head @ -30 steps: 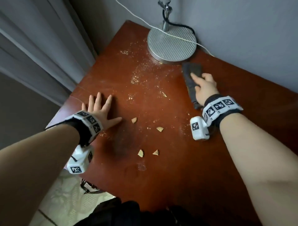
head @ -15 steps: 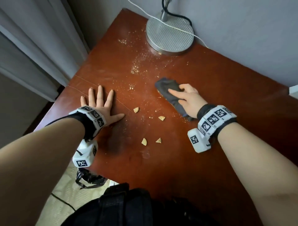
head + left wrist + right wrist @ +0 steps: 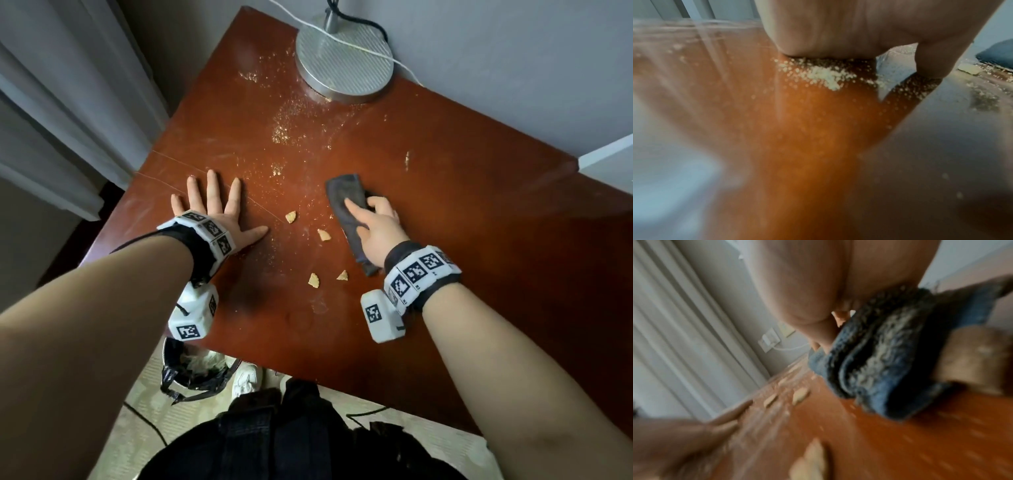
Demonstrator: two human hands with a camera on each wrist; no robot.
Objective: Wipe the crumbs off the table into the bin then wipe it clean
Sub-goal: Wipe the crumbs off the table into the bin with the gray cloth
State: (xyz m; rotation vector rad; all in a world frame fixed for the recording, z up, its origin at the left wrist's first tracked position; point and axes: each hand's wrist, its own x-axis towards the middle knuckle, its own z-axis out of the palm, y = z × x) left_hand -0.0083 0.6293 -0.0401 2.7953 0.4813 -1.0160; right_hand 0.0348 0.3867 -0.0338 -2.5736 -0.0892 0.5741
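On the red-brown table (image 3: 462, 212) my left hand (image 3: 212, 205) lies flat, fingers spread, near the left edge. My right hand (image 3: 371, 219) holds a folded dark grey cloth (image 3: 344, 197) against the tabletop at the middle, index finger stretched along it and the other fingers curled at its right edge. Several large crumbs (image 3: 323, 235) lie between the hands, just left of the cloth. Fine crumbs (image 3: 284, 130) dust the far part of the table. The left wrist view shows a small heap of fine crumbs (image 3: 824, 76) at the heel of my left hand (image 3: 838, 24). In the right wrist view the cloth (image 3: 890, 353) is bunched under the palm.
A round metal lamp base (image 3: 344, 65) with a white cable stands at the table's far edge by the wall. A bin with a black liner (image 3: 191, 373) sits on the floor below the near left corner, beside a white shoe (image 3: 245, 380). Curtains (image 3: 68, 120) hang at left.
My right hand has dragged the cloth from beside the lamp base toward me and leftward to the middle of the table. The left hand has stayed flat in place.
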